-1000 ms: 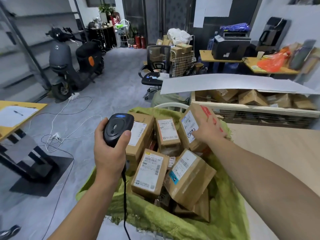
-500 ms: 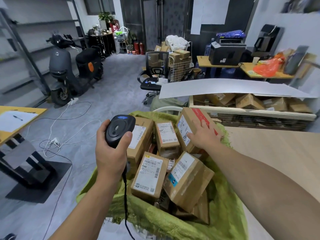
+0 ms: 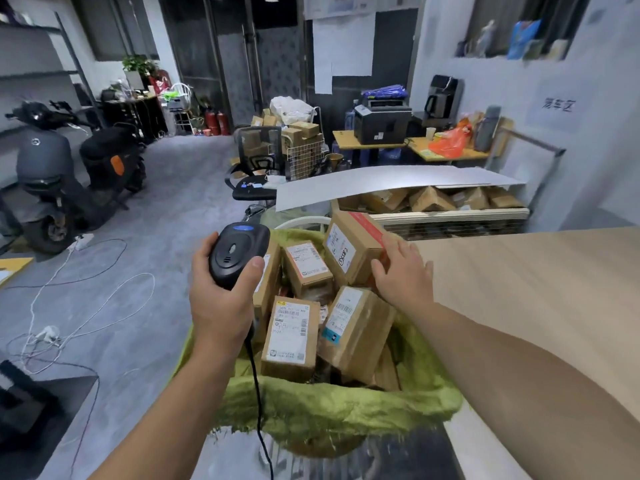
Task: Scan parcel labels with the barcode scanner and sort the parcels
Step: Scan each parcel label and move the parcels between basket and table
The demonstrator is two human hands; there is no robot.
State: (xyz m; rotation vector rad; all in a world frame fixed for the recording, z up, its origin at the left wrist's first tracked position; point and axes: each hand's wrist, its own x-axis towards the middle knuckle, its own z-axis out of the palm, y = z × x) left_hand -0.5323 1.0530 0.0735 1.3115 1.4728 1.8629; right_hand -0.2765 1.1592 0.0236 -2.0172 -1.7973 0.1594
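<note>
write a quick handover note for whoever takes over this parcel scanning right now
Left hand: grips the barcode scanner, its cable hanging down.
Right hand: fingers fairly straight, resting on the red-taped parcel at the sack's far edge, beside the wooden table.
Parcels: several boxes lie with labels up in the green sack. More boxes sit in the crate behind.
Done: cannot tell which labels have been scanned.
Left: scan the red-taped parcel, sort it, then work through the rest of the sack.
</note>
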